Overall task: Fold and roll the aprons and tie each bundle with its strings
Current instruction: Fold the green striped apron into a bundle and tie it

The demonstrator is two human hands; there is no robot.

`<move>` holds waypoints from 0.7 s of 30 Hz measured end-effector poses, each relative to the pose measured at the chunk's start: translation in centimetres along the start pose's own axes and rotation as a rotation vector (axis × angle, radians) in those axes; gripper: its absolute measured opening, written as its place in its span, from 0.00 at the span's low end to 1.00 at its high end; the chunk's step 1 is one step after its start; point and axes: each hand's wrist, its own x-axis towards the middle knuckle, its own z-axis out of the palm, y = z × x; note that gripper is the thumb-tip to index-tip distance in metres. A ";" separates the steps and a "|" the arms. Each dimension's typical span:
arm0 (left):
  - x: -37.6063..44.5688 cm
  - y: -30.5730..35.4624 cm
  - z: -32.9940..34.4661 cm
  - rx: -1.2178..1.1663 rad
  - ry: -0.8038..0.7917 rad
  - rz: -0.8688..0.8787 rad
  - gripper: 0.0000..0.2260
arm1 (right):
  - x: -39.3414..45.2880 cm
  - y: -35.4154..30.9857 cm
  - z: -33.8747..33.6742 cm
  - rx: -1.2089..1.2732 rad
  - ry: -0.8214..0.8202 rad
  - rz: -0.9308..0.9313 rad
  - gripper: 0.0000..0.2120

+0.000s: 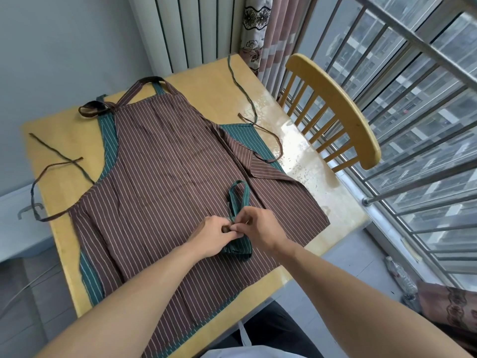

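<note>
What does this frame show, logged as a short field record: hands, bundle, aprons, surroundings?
left hand: pinches the green strap at the bundle
right hand: pinches the same strap
green bundle: rolled green striped apron, its strap looped above the hands, tie not yet finished
brown apron: spread flat, unfolded, under the bundle
second green apron: lying beneath the brown one, edges showing
table: wooden
chair: wooden, beside the table by the railing

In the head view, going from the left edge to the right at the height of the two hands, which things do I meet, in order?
White cabinet → brown string end → brown striped apron → left hand → green bundle → right hand → bare table edge → window railing.
</note>
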 end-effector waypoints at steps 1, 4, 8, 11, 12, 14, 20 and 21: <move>-0.1 0.3 0.0 0.034 0.014 -0.014 0.13 | 0.1 -0.2 -0.2 0.083 -0.019 0.037 0.04; -0.3 0.7 -0.4 0.047 -0.014 -0.022 0.15 | 0.5 0.2 -1.1 0.137 -0.086 0.107 0.06; -0.3 0.2 -1.0 -0.086 -0.085 -0.044 0.16 | 0.1 0.7 -1.6 0.068 0.039 0.157 0.06; -0.3 0.1 -0.8 -0.135 -0.071 -0.062 0.17 | -0.9 0.7 -0.7 0.075 0.067 0.160 0.08; -0.3 -0.1 -0.7 -0.152 -0.050 -0.060 0.17 | -1.1 0.8 -0.4 0.080 0.064 0.159 0.07; 0.0 -1.0 -0.4 -0.202 -0.007 -0.075 0.17 | -1.6 1.1 0.4 0.069 0.038 0.167 0.06; -0.7 -1.2 0.3 -0.388 0.191 -0.165 0.10 | -2.2 1.4 1.7 -0.177 -0.039 -0.050 0.10; -0.8 -1.0 0.4 -0.422 0.197 -0.178 0.10 | -2.2 1.4 1.8 -0.245 -0.026 -0.108 0.10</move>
